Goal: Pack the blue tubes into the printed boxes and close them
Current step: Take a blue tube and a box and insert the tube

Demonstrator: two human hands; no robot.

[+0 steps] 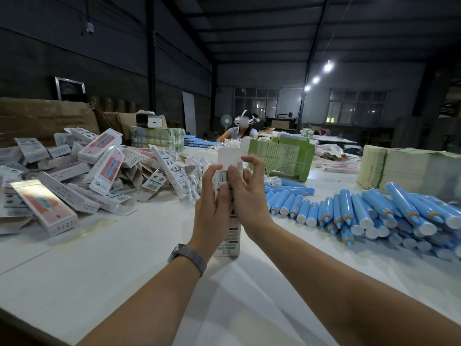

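Printed boxes point(82, 181) lie heaped on the left side of the white table point(104, 265), some flat and some made up, a few showing a pink panel and others barcodes. Behind that heap, at the upper left of the frame, brown cardboard cartons point(45, 116) stand against the dark wall. At the centre of the frame you hold one printed box point(230, 236) upright with its lower end standing on the table; its top flap point(228, 158) is up and not yet tucked in. Your left hand point(212, 208) grips the box from the left, fingers curled round its upper part beside the barcode, and a watch with a grey band point(187, 255) sits on that wrist. Your right hand point(249, 193) holds the box from the right, thumb pressed on the front face near the barcode and fingers curled round the far side by the flap. Whether a tube is inside the box cannot be seen. Just beyond your hands stands a bundle of green printed cartons point(284, 158). Farther back, a person in a white headset point(244, 126) sits at the table. At the right, the blue tubes point(361, 213) lie piled on the table, white ends and orange collars facing you, with stacks of pale flat cartons point(404, 168) behind them.
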